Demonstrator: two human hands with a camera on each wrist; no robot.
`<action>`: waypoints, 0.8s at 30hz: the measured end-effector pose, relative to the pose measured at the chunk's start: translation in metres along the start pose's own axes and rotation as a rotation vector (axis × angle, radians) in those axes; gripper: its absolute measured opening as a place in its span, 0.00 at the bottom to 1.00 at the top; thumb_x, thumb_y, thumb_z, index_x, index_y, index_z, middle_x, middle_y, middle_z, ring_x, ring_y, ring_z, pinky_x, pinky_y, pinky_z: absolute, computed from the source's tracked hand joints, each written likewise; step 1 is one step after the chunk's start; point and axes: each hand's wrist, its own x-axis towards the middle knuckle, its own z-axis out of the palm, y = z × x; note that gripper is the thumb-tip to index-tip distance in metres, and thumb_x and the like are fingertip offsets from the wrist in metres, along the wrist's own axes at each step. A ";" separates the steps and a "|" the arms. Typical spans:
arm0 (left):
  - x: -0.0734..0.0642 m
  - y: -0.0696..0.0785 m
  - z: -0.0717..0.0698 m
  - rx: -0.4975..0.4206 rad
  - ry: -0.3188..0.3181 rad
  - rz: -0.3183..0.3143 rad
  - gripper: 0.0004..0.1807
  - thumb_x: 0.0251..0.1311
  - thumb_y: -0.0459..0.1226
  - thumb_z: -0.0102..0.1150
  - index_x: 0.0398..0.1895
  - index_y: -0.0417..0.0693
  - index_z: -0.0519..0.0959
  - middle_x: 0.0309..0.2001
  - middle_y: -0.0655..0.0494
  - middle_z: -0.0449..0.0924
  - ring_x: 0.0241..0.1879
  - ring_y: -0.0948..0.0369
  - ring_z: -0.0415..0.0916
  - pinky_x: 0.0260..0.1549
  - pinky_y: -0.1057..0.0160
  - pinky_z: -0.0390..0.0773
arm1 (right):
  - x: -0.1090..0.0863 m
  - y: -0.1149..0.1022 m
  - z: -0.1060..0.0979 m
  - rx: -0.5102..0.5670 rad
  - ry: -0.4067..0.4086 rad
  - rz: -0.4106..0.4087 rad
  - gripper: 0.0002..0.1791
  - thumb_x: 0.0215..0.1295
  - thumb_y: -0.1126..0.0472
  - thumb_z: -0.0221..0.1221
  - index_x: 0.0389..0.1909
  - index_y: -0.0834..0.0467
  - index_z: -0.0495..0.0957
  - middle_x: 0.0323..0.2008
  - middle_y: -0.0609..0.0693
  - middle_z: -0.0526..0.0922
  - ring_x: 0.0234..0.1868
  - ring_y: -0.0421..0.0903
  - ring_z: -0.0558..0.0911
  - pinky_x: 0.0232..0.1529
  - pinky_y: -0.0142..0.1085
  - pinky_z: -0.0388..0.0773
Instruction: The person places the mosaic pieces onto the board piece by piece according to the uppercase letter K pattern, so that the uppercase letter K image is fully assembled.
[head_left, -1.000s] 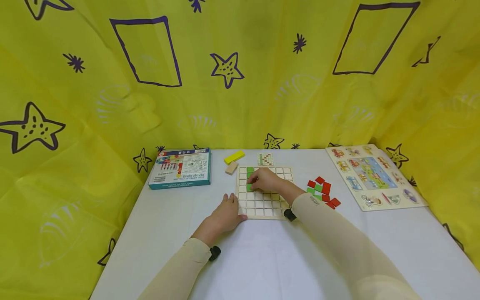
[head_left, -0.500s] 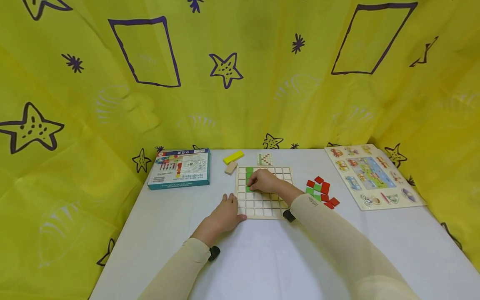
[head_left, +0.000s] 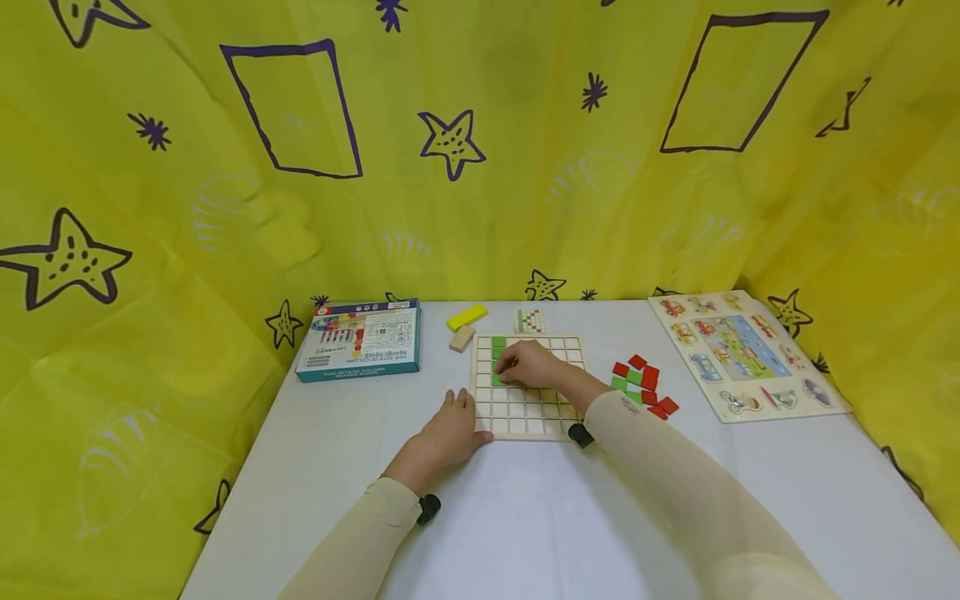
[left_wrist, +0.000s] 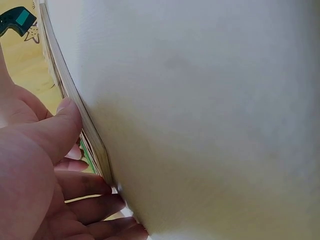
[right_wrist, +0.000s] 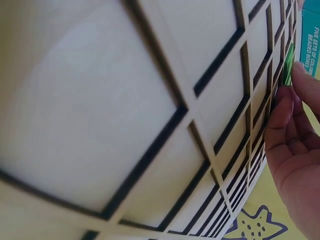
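A wooden grid board (head_left: 517, 426) lies flat on the white table, with green square tiles (head_left: 498, 342) in a column near its left side. My left hand (head_left: 447, 432) rests at the board's near left corner, fingers stretched along the left edge and thumb at the front edge. In the left wrist view, the thumb touches the board's side (left_wrist: 102, 157). My right hand (head_left: 532, 365) reaches over the grid and pinches a green tile (right_wrist: 288, 65) between thumb and fingers, low at the column. The hand hides some cells behind it.
Loose red tiles (head_left: 651, 377) and green tiles (head_left: 618, 383) lie right of the board. Behind it are a small pattern card (head_left: 530, 321), a yellow block (head_left: 467, 317) and a plain wooden block (head_left: 462, 337). A boxed set (head_left: 363, 337) stands left, a picture puzzle (head_left: 742, 350) right.
Both hands stay in nearly the same place, the right one still at the green column. The whole head view has shifted very slightly.
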 end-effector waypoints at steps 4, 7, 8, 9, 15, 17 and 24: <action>0.002 0.000 0.001 0.000 -0.008 -0.011 0.45 0.71 0.56 0.53 0.74 0.28 0.58 0.76 0.35 0.54 0.76 0.39 0.48 0.71 0.50 0.60 | -0.004 0.003 -0.004 0.027 0.007 -0.004 0.04 0.67 0.61 0.66 0.40 0.55 0.87 0.37 0.44 0.86 0.38 0.41 0.79 0.42 0.37 0.78; 0.002 0.001 0.001 -0.011 -0.019 -0.026 0.45 0.71 0.56 0.53 0.75 0.29 0.57 0.76 0.36 0.53 0.76 0.40 0.47 0.71 0.50 0.60 | -0.009 0.005 -0.009 0.044 0.010 0.005 0.05 0.68 0.61 0.66 0.42 0.55 0.87 0.39 0.43 0.85 0.39 0.42 0.79 0.42 0.36 0.77; 0.002 0.001 0.001 -0.018 -0.022 -0.031 0.45 0.71 0.56 0.53 0.75 0.30 0.57 0.77 0.36 0.53 0.76 0.40 0.47 0.71 0.49 0.60 | -0.012 0.004 -0.012 0.049 0.012 0.010 0.06 0.68 0.61 0.65 0.43 0.56 0.87 0.40 0.44 0.85 0.40 0.42 0.79 0.42 0.37 0.78; 0.002 0.001 0.000 -0.027 -0.024 -0.037 0.45 0.70 0.56 0.54 0.75 0.30 0.57 0.77 0.37 0.53 0.76 0.40 0.46 0.71 0.49 0.60 | -0.014 0.003 -0.014 0.055 0.015 0.011 0.06 0.69 0.61 0.65 0.43 0.56 0.87 0.41 0.45 0.85 0.41 0.43 0.80 0.43 0.37 0.78; 0.002 0.001 0.001 -0.053 -0.027 -0.049 0.46 0.70 0.56 0.54 0.76 0.30 0.56 0.77 0.37 0.52 0.77 0.41 0.45 0.71 0.48 0.59 | -0.031 0.007 -0.035 0.062 0.043 0.025 0.07 0.68 0.61 0.65 0.45 0.58 0.87 0.41 0.46 0.85 0.42 0.45 0.81 0.43 0.38 0.79; 0.003 0.001 0.001 -0.058 -0.030 -0.051 0.46 0.70 0.56 0.54 0.76 0.30 0.56 0.77 0.37 0.51 0.77 0.41 0.45 0.71 0.48 0.58 | -0.039 0.009 -0.043 0.064 0.054 0.028 0.08 0.68 0.62 0.65 0.45 0.59 0.86 0.41 0.47 0.85 0.42 0.46 0.80 0.43 0.38 0.79; 0.002 0.001 0.002 -0.064 -0.039 -0.057 0.46 0.70 0.56 0.55 0.76 0.30 0.56 0.78 0.37 0.50 0.77 0.41 0.44 0.71 0.48 0.58 | -0.070 0.025 -0.065 0.094 0.095 0.043 0.10 0.68 0.62 0.66 0.46 0.62 0.85 0.43 0.51 0.84 0.37 0.48 0.79 0.38 0.40 0.78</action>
